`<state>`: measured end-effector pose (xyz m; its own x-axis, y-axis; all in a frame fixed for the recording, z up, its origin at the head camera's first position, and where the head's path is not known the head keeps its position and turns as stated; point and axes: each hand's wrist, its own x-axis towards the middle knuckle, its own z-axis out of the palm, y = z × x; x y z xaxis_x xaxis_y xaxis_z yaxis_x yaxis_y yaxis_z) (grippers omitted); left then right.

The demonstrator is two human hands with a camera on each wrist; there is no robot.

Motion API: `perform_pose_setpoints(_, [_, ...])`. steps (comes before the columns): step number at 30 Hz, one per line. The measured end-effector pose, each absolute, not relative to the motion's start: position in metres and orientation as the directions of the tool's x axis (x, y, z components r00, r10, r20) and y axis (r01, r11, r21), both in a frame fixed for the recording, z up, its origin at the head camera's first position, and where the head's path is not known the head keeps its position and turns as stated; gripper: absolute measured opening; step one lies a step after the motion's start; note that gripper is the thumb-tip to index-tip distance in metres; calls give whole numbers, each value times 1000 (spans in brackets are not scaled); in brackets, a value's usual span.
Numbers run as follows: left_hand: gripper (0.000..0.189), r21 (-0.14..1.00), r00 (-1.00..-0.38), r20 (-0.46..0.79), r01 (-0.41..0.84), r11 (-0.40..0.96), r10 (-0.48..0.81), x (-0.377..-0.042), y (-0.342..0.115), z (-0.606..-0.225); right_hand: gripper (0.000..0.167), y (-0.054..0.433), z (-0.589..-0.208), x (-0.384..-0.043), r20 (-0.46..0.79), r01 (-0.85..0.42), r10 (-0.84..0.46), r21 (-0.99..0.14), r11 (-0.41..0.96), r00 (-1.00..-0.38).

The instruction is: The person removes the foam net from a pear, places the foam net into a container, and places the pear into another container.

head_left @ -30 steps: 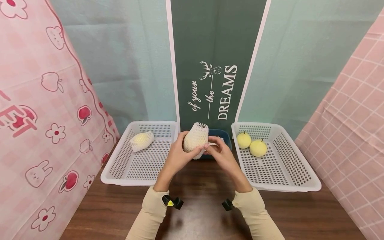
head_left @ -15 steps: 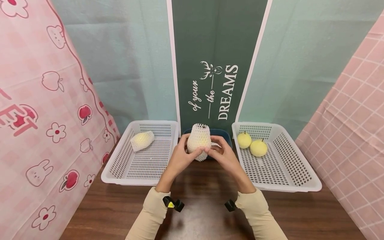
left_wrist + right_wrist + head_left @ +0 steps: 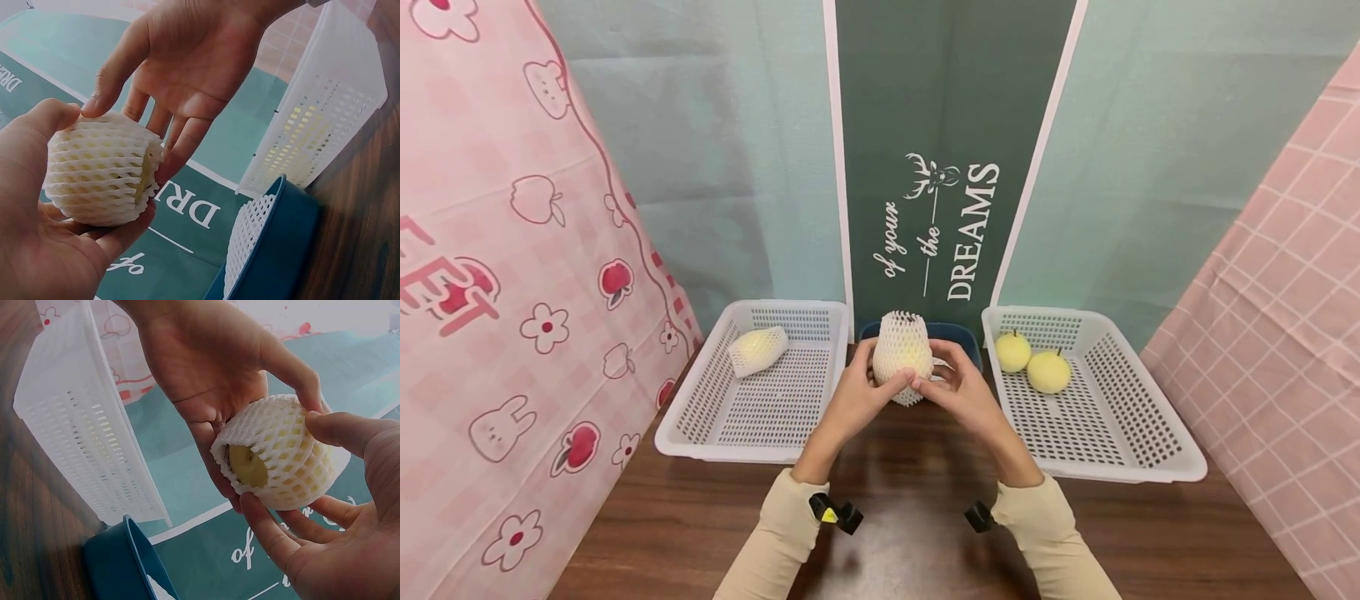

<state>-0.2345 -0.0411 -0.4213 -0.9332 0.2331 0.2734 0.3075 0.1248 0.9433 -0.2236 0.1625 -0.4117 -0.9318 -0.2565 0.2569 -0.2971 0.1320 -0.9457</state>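
A pale yellow pear in a white foam net (image 3: 901,354) is held up between both hands, in front of a blue bin. My left hand (image 3: 857,398) grips it from the left, thumb on the near side and fingers curled beneath. From the other side my right hand (image 3: 961,397) holds it too, its thumb tip close to the left thumb. In the right wrist view the pear's yellow skin (image 3: 249,465) shows through the net's open end. The left wrist view has the netted pear (image 3: 97,169) resting over the left fingers.
On the left, a white basket (image 3: 722,454) holds another netted pear (image 3: 758,350). The right white basket (image 3: 1112,473) holds two bare pears (image 3: 1048,372). Between them stands the blue bin (image 3: 951,332), with white foam netting (image 3: 247,234) inside. Brown wooden table (image 3: 917,533) lies beneath.
The netted pear has shifted slightly right and down and stands more upright between the hands. Both hands keep hold of it; the right thumb has moved slightly along it. Baskets are unchanged.
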Motion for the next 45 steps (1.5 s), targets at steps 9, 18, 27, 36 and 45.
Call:
perform_pose_setpoints(9, [75, 942, -932, 269, 307, 134, 242, -234, -41, -422, 68, 163, -413, -223, 249, -287, -240, -948, 140, -938])
perform_pose_setpoints(18, [78, 925, -925, 263, 323, 202, 273, -232, -41, -422, 68, 164, -416, -222, 232, -261, -254, -962, 86, -939])
perform_pose_setpoints(27, [76, 911, -918, 308, 361, 199, 251, -234, -39, -423, 64, 165, -418, -223, 279, -311, -218, -942, 129, -935])
perform_pose_setpoints(36, [79, 895, -907, 344, 395, 207, 241, -235, -39, -423, 63, 164, -420, -222, 272, -300, -225, -948, 103, -936])
perform_pose_setpoints(45, [92, 912, -930, 313, 351, 213, 192, -234, -40, -422, 59, 164, -426, -221, 299, -326, -231, -941, 88, -926])
